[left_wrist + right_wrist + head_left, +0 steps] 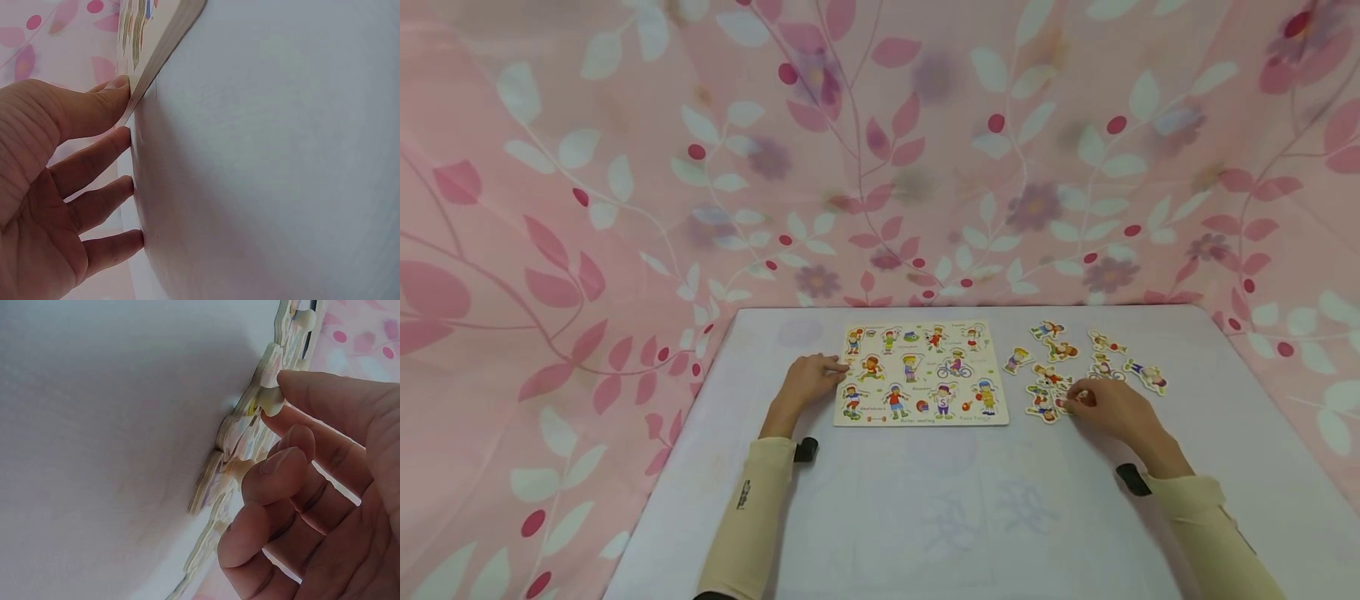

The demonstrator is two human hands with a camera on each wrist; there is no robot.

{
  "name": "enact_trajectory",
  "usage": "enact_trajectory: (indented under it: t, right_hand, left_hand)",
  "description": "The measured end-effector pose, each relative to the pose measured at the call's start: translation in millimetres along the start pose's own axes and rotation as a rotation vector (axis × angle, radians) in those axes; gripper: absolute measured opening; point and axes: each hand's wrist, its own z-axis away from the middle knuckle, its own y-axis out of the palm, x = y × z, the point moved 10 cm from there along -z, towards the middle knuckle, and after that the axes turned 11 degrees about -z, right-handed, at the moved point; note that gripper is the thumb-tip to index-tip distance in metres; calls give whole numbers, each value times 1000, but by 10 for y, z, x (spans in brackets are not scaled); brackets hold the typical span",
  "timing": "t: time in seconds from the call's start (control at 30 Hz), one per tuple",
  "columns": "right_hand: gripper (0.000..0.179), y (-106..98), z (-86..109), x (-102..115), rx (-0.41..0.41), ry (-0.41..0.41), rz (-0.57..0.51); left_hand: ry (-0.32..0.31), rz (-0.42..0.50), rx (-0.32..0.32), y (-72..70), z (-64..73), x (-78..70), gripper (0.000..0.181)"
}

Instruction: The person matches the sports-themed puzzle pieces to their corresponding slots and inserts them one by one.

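My left hand [808, 379] is at the left edge of a wooden puzzle board [955, 422] printed with cartoon children playing sports. In the left wrist view, the thumb [109, 103] touches the board's edge while the spread fingertips rest on the tabletop. Over a group of loose puzzle pieces to the right of the board is my right hand [1108, 408]. Its thumb and index finger pinch the round knob [271, 401] of one puzzle piece, seen in the right wrist view. The other fingers are curled beside neighbouring pieces. That piece's picture is mostly hidden.
More loose knobbed pieces lie around the right hand, including one [1017, 360] beside the board and one [1146, 375] at the far right. A white cloth covers the table [910, 517]. Pink floral curtain [880, 167] hangs behind and at both sides.
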Motion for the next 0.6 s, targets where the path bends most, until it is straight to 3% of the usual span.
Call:
enact_trajectory:
  t: [0.6]
  right_hand:
    - [22, 3, 77, -19, 35, 9, -7]
  left_hand:
    - [12, 0, 4, -18, 15, -16, 25]
